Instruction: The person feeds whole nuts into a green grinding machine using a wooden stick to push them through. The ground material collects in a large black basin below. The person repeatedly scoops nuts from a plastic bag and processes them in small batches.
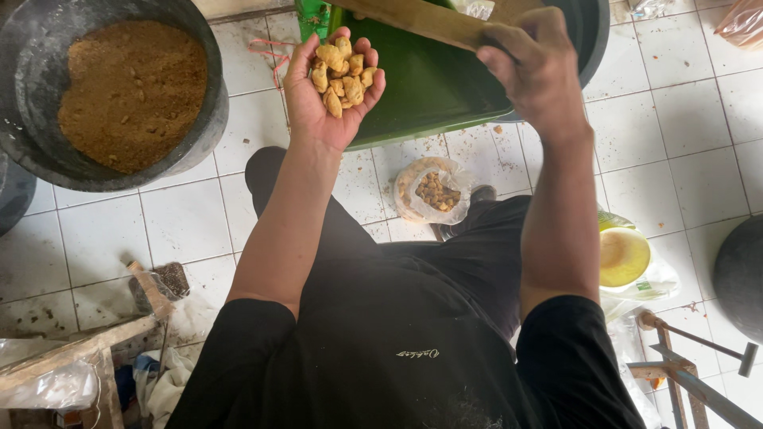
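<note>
Brown powder (131,91) fills a black tub (208,119) nearby; left hand (322,99) cups golden snack pieces (343,73), right hand (536,67) grips a wooden stick (413,20) over a green tray (429,87).

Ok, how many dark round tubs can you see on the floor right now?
4, each partly cut off: one with brown powder top left, one at the far-left edge, one behind the green tray, one at the right edge.

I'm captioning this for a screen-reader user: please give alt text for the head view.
The left hand cups yellow-brown chunks, palm up, over a green tray, while the right hand grips a wooden stick. A black tub of brown powder sits on the white tiled floor.
</note>
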